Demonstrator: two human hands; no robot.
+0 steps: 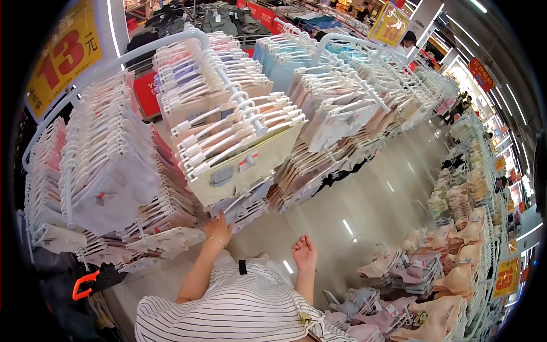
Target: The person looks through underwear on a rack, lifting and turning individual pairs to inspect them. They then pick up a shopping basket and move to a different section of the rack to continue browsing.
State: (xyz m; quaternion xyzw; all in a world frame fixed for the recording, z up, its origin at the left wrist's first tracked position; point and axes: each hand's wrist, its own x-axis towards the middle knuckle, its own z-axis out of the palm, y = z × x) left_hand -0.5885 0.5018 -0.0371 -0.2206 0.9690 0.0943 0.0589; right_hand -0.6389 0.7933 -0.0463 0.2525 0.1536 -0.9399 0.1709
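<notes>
My left hand (218,229), with a bracelet on the wrist, reaches up beneath the front of a hanging row. Its fingers are stretched out at the lower pale garments (249,199); whether they touch cannot be made out. Just above it hangs a pale yellow pair of underpants (245,164) with a grey patch and a red-and-white tag, clipped to a white hanger (213,162). Out over the aisle, my right hand (305,253) is raised with its fingers loosely bent and apart, holding nothing.
White rails (165,41) carry dense rows of clipped underwear, including lilac pieces (117,191) at left. Across the tiled aisle (364,211) stands a rack of bras (450,273). An orange hook-shaped object (85,285) sits low left. Yellow price signs (67,54) and distant people are visible.
</notes>
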